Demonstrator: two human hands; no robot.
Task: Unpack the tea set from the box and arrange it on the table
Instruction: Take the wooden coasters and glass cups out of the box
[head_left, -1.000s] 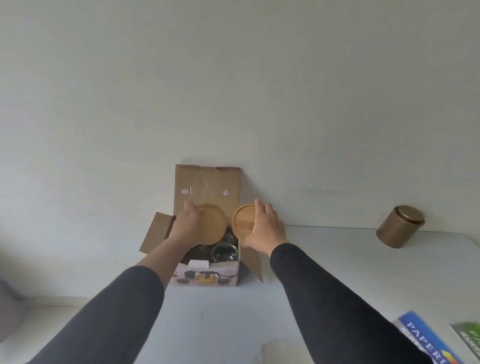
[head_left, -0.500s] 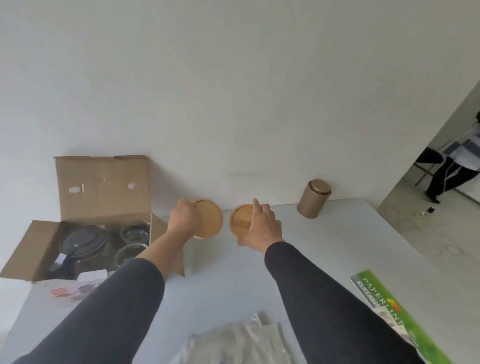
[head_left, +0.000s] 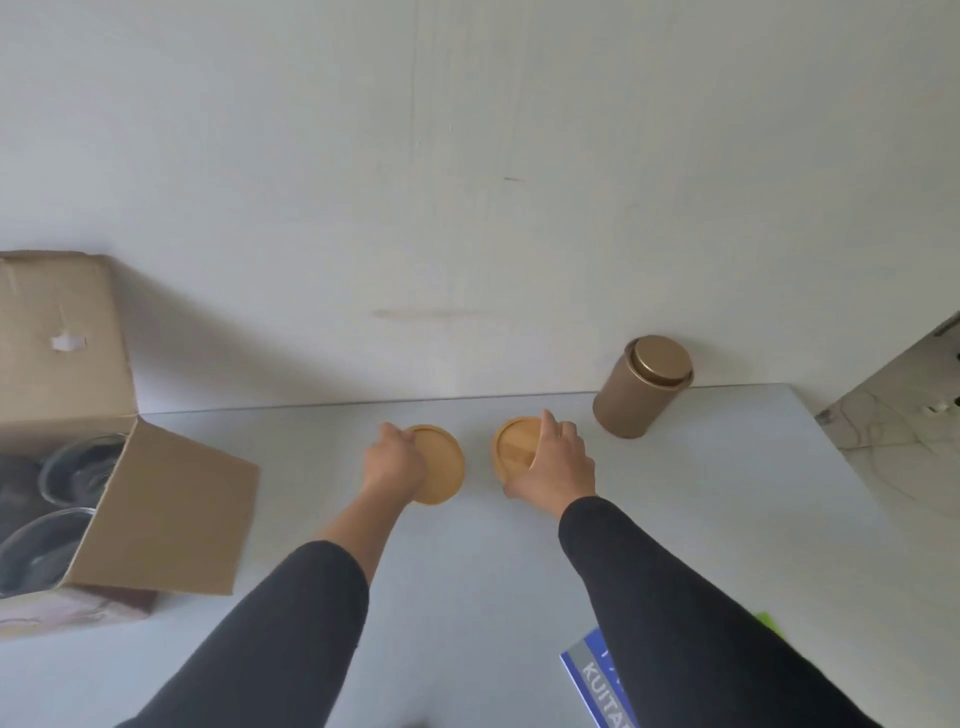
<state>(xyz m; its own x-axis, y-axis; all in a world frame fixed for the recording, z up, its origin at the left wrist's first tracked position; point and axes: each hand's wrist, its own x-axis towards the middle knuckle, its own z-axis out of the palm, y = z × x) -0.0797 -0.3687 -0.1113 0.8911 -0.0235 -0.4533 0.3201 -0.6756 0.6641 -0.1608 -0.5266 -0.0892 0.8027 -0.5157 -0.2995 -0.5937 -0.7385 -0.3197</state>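
The left hand (head_left: 392, 462) grips a round wooden coaster (head_left: 439, 464) by its near-left edge, fingers curled over the rim, and the right hand (head_left: 558, 465) grips a second wooden coaster (head_left: 514, 451) from its right side, fingers draped over the top. The two coasters sit side by side with a narrow gap between them, low over the white table (head_left: 467, 571) near its far edge by the wall; whether they already touch the surface cannot be told. The right one shows a raised rim and a grained inner face. Just to the right of the right hand stands a bronze-coloured cylindrical tin (head_left: 641, 393) with its lid on, close to the wall. At the far left the cardboard box (head_left: 171, 514) lies open with its flaps spread, and clear glass cups (head_left: 78, 470) show inside it, along with a dark item that is too cut off to identify. Both forearms wear black sleeves. A blue printed package (head_left: 597, 675) lies at the table's near edge, partly hidden by the right arm.
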